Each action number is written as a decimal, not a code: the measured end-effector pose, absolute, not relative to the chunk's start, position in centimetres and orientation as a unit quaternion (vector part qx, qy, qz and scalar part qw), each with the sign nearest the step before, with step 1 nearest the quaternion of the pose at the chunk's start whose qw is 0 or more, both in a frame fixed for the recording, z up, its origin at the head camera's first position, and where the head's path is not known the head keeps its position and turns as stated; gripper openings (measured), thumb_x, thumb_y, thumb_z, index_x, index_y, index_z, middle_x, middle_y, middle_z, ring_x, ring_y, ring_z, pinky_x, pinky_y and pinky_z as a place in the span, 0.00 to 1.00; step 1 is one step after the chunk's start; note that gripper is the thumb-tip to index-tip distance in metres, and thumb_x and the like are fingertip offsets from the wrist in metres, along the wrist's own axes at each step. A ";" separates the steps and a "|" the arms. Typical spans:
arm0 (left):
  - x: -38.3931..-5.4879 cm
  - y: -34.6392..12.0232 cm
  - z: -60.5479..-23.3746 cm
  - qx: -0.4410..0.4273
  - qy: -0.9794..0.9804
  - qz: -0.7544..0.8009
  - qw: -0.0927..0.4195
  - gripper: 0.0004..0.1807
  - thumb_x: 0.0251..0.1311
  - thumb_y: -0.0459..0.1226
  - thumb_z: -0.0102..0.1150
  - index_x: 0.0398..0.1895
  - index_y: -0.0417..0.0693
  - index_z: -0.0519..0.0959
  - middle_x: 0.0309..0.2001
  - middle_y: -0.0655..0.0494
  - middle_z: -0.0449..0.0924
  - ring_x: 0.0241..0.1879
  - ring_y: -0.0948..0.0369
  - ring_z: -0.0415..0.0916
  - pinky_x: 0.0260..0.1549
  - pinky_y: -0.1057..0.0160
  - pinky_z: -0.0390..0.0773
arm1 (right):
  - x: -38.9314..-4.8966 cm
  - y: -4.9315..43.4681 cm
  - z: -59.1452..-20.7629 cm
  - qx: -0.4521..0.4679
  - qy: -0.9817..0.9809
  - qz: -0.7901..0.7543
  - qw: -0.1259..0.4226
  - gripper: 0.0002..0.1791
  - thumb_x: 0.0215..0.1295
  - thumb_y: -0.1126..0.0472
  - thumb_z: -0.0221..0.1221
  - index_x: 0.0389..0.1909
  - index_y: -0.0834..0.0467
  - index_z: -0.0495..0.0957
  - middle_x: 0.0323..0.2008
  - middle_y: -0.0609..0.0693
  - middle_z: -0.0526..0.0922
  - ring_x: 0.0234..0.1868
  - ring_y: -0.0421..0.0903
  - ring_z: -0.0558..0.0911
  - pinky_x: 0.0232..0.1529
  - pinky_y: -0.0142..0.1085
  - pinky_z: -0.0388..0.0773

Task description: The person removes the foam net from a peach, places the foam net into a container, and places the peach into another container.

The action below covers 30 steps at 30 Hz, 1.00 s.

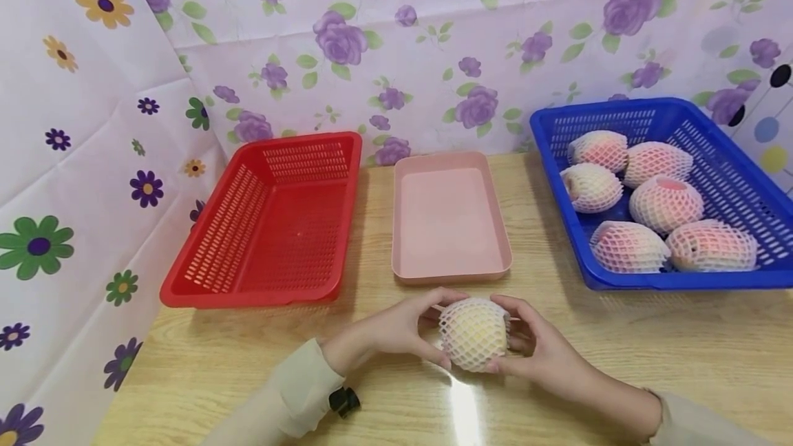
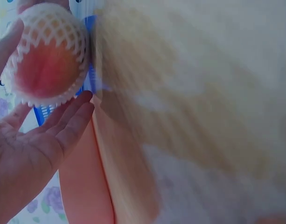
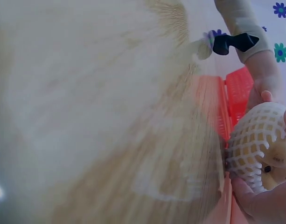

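Note:
In front of me, a peach (image 1: 473, 334) in a white foam net is held between both hands, low over the table. My left hand (image 1: 405, 325) grips its left side, thumb in front and fingers behind. From the right, my right hand (image 1: 545, 349) holds it with the thumb near its lower front. The left wrist view shows the red-blushed end of the peach (image 2: 49, 70) bare of the net. Its other end, pale with a small dark pit, shows through the net opening in the right wrist view. Some fingertips are hidden behind the fruit.
Just beyond the hands lies a shallow pink tray (image 1: 449, 226). To its left stands a red basket (image 1: 297, 226) with nothing in it. The blue basket (image 1: 582, 239) on the right contains several net-wrapped peaches (image 1: 665, 205). Floral cloth (image 1: 396, 33) hangs behind the table.

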State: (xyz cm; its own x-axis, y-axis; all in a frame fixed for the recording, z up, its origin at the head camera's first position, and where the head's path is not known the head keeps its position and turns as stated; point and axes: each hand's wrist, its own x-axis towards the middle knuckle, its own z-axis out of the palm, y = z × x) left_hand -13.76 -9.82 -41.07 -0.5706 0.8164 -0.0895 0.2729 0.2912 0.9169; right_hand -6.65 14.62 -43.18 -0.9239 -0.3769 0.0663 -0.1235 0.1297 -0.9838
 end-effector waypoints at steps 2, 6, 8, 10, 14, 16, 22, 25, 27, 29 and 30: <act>-13.6 -9.7 -41.1 0.364 0.749 0.477 0.280 0.47 0.42 0.30 0.75 0.67 0.45 0.61 0.63 0.51 0.69 0.59 0.60 0.68 0.61 0.66 0.69 | -6.7 14.6 -43.2 -0.156 0.749 -0.637 0.096 0.46 0.47 0.65 0.72 0.66 0.67 0.58 0.57 0.67 0.69 0.50 0.33 0.76 0.50 0.25 0.78; -13.0 -9.5 -41.1 0.337 0.739 0.512 0.279 0.45 0.42 0.28 0.74 0.66 0.45 0.63 0.61 0.51 0.70 0.55 0.63 0.72 0.59 0.66 0.73 | -6.8 14.6 -43.0 -0.145 0.756 -0.632 0.088 0.45 0.46 0.65 0.73 0.65 0.68 0.61 0.55 0.67 0.72 0.49 0.33 0.77 0.49 0.26 0.79; -12.7 -9.4 -41.0 0.320 0.738 0.525 0.277 0.44 0.42 0.28 0.74 0.66 0.47 0.64 0.61 0.52 0.71 0.54 0.64 0.73 0.58 0.66 0.73 | -6.8 14.6 -42.8 -0.145 0.757 -0.632 0.087 0.45 0.45 0.65 0.72 0.65 0.67 0.62 0.54 0.66 0.73 0.48 0.33 0.77 0.48 0.27 0.80; -12.4 -9.4 -40.8 0.301 0.741 0.533 0.277 0.45 0.41 0.28 0.74 0.66 0.51 0.64 0.60 0.55 0.71 0.52 0.64 0.74 0.58 0.66 0.74 | -6.8 14.7 -42.7 -0.151 0.755 -0.633 0.081 0.44 0.46 0.65 0.72 0.65 0.66 0.62 0.53 0.66 0.74 0.48 0.34 0.77 0.48 0.28 0.80; -12.3 -9.4 -40.4 0.286 0.747 0.538 0.265 0.45 0.42 0.29 0.74 0.66 0.55 0.64 0.59 0.56 0.71 0.52 0.63 0.74 0.57 0.66 0.74 | -7.0 14.7 -42.4 -0.165 0.744 -0.644 0.066 0.43 0.46 0.67 0.71 0.65 0.66 0.63 0.52 0.66 0.74 0.49 0.35 0.78 0.48 0.29 0.81; -12.2 -9.4 -40.3 0.282 0.746 0.544 0.260 0.45 0.42 0.28 0.74 0.67 0.55 0.64 0.59 0.54 0.70 0.52 0.62 0.73 0.57 0.65 0.74 | -7.0 14.6 -42.3 -0.169 0.739 -0.650 0.056 0.43 0.45 0.68 0.71 0.65 0.67 0.63 0.52 0.62 0.75 0.49 0.35 0.78 0.48 0.30 0.81; -11.8 -9.2 -40.1 0.270 0.741 0.567 0.238 0.47 0.41 0.27 0.74 0.68 0.54 0.63 0.62 0.51 0.67 0.53 0.60 0.71 0.57 0.64 0.75 | -7.1 14.6 -42.1 -0.183 0.714 -0.675 0.023 0.41 0.44 0.73 0.70 0.62 0.73 0.64 0.50 0.39 0.77 0.49 0.35 0.78 0.47 0.30 0.82; -11.6 -9.1 -39.8 0.251 0.737 0.585 0.226 0.48 0.40 0.26 0.75 0.67 0.57 0.63 0.61 0.54 0.67 0.54 0.60 0.70 0.57 0.61 0.76 | -7.3 14.6 -42.0 -0.201 0.694 -0.692 0.004 0.39 0.43 0.76 0.69 0.60 0.75 0.65 0.50 0.37 0.78 0.49 0.35 0.78 0.47 0.29 0.81; -11.4 -9.0 -39.5 0.242 0.737 0.593 0.214 0.49 0.38 0.26 0.75 0.66 0.59 0.64 0.61 0.57 0.67 0.54 0.60 0.70 0.56 0.58 0.77 | -7.5 14.5 -41.8 -0.212 0.681 -0.701 -0.005 0.38 0.43 0.77 0.68 0.60 0.75 0.66 0.51 0.38 0.78 0.50 0.36 0.78 0.48 0.29 0.81; -11.2 -9.0 -39.3 0.239 0.740 0.595 0.202 0.49 0.37 0.26 0.76 0.67 0.60 0.64 0.62 0.58 0.66 0.54 0.60 0.69 0.54 0.57 0.78 | -7.6 14.4 -41.7 -0.221 0.672 -0.706 -0.013 0.37 0.43 0.78 0.68 0.59 0.74 0.67 0.52 0.39 0.78 0.50 0.36 0.78 0.48 0.29 0.81; -11.1 -9.0 -39.1 0.241 0.741 0.596 0.196 0.50 0.37 0.26 0.76 0.67 0.60 0.64 0.62 0.58 0.66 0.54 0.60 0.69 0.54 0.57 0.78 | -7.7 14.4 -41.7 -0.226 0.667 -0.709 -0.017 0.37 0.43 0.79 0.68 0.59 0.74 0.67 0.53 0.40 0.78 0.51 0.36 0.78 0.48 0.29 0.81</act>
State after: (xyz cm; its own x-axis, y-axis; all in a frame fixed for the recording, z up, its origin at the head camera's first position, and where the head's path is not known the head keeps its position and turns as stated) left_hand -11.13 -8.99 -39.11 -0.8076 0.5897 -0.0032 0.1234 0.1743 0.9769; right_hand -7.67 14.36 -41.67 -0.8974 -0.2778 0.3427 -0.3252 -0.1084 -0.9394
